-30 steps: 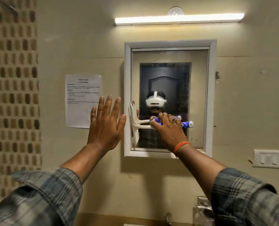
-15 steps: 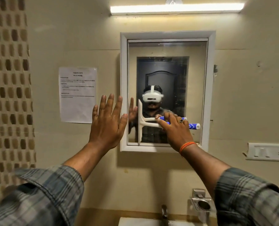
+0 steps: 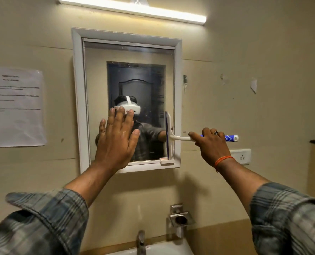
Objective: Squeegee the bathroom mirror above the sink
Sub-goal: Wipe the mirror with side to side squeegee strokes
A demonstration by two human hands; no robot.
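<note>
A white-framed mirror (image 3: 127, 52) hangs on the beige wall above the sink (image 3: 164, 249). My right hand (image 3: 211, 146) grips the blue and white handle of a squeegee (image 3: 173, 138). Its blade stands vertical against the glass at the mirror's right edge, in the lower half. My left hand (image 3: 116, 140) is flat and spread, fingers up, in front of the mirror's lower left part; whether it touches the glass is unclear. The mirror reflects a dark door and a person with a white headset.
A tube light (image 3: 132, 8) runs above the mirror. A printed paper notice (image 3: 15, 107) is taped to the wall at left. A socket plate (image 3: 242, 156) sits right of the mirror. A tap (image 3: 141, 242) and a metal holder (image 3: 180, 219) stand below.
The squeegee has swept from the mirror's left edge across to its right edge, blade still vertical. My left hand moved from the wall beside the frame to in front of the glass.
</note>
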